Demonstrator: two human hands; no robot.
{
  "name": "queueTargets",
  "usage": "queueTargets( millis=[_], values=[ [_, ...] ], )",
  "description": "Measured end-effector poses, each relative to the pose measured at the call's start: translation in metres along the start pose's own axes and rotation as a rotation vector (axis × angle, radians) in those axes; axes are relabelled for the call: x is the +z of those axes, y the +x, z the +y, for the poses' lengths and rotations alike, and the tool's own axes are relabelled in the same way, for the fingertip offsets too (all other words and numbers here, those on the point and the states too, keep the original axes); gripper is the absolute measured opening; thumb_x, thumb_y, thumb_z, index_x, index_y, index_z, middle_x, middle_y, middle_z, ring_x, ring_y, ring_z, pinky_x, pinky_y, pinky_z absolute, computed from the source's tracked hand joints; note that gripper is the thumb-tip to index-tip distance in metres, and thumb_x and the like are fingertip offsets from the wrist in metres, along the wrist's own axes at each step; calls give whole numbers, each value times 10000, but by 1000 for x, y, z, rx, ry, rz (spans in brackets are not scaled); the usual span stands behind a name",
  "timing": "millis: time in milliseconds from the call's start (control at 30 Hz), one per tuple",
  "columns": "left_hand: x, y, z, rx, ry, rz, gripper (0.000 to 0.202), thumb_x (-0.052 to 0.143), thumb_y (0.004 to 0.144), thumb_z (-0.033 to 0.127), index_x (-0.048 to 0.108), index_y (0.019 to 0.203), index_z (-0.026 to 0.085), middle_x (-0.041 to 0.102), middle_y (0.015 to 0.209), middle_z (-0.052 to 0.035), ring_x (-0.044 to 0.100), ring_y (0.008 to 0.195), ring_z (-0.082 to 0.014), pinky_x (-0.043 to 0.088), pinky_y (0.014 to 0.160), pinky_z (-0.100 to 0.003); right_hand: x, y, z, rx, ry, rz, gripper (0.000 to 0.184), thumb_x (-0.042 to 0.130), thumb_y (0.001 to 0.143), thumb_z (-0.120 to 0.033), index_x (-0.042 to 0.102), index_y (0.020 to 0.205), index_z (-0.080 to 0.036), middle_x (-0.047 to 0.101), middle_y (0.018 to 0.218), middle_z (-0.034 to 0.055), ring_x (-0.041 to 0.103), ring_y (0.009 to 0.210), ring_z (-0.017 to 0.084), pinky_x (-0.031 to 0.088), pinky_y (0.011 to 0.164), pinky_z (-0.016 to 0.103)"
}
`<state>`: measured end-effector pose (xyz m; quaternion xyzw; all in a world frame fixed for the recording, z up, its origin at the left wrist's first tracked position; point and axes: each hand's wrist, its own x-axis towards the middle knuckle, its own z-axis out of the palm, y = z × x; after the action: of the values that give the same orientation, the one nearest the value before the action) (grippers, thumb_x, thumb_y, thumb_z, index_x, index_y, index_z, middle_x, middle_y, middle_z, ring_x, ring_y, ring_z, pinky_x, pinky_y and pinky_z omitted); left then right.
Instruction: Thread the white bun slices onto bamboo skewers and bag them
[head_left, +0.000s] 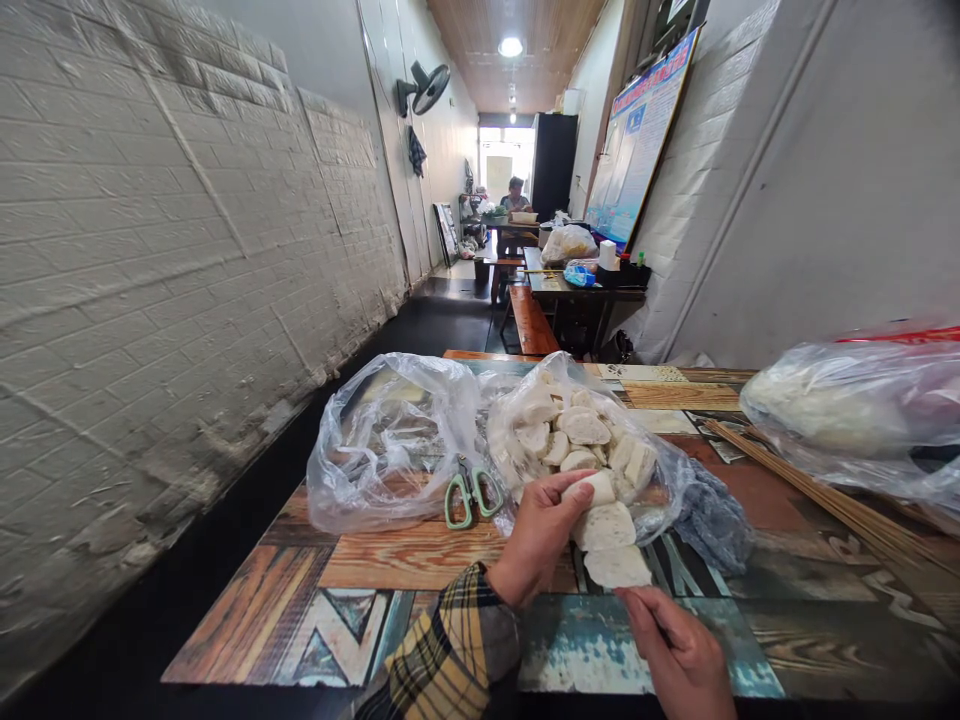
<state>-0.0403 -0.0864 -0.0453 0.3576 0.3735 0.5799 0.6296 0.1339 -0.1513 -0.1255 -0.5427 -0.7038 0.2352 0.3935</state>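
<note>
My left hand (544, 530) is closed, its thumb and fingers pinching the uppermost of a short row of white, spongy-looking food slices (606, 527). The slices overlap in a line slanting down to the right. At the lower end of the row, my right hand (675, 645) is closed in a pinch just below the last slice; whatever thin thing is between its fingertips is hidden. Just behind my left hand, an open clear plastic bag (671, 500) holds many similar slices (583, 425). Green-handled scissors (472, 495) lie left of my left hand.
A crumpled clear bag (390, 450) lies at the left. Grey-blue cloth-like material (712, 515), a bundle of thin bamboo skewers (817, 485) and a filled plastic bag (825, 395) are at the right. Beyond are a bench (531, 320), another table (577, 290) and a seated person (515, 195).
</note>
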Motion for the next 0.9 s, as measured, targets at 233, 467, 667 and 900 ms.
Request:
queueTargets(
  millis=[233, 467, 667, 900],
  values=[
    [0, 1, -2, -6, 7, -5, 405, 795, 674, 440, 787, 962, 156, 741, 822, -72, 613, 795, -194, 442, 761, -291, 1, 3, -6, -14, 2, 60, 384, 503, 916, -461, 724, 716, -219, 612, 529, -7, 571, 445, 137, 466, 440, 195],
    [1, 1, -2, -10, 6, -3, 402, 805, 663, 437, 790, 944, 149, 739, 810, -75, 608, 768, -186, 438, 738, -284, 3, 4, -8, 10, 44, 70, 397, 508, 911, -468, 681, 655, -219, 610, 526, -3, 558, 442, 134, 445, 424, 202],
    [1, 1, -1, -12, 15, -2, 392, 801, 670, 433, 791, 946, 154, 742, 819, -75, 604, 768, -178, 434, 733, -273, 4, 3, -5, 63, 49, 37, 449, 486, 915, -506, 646, 616, -211, 565, 497, -10, 540, 442, 128, 441, 426, 200],
    [1, 1, -2, -19, 43, -18, 395, 794, 674, 442, 792, 940, 150, 741, 827, -78, 601, 775, -185, 429, 725, -276, 8, 3, -1, 106, 115, 35, 489, 505, 894, -560, 632, 596, -194, 545, 495, -12, 518, 450, 119, 446, 447, 201]
  ],
)
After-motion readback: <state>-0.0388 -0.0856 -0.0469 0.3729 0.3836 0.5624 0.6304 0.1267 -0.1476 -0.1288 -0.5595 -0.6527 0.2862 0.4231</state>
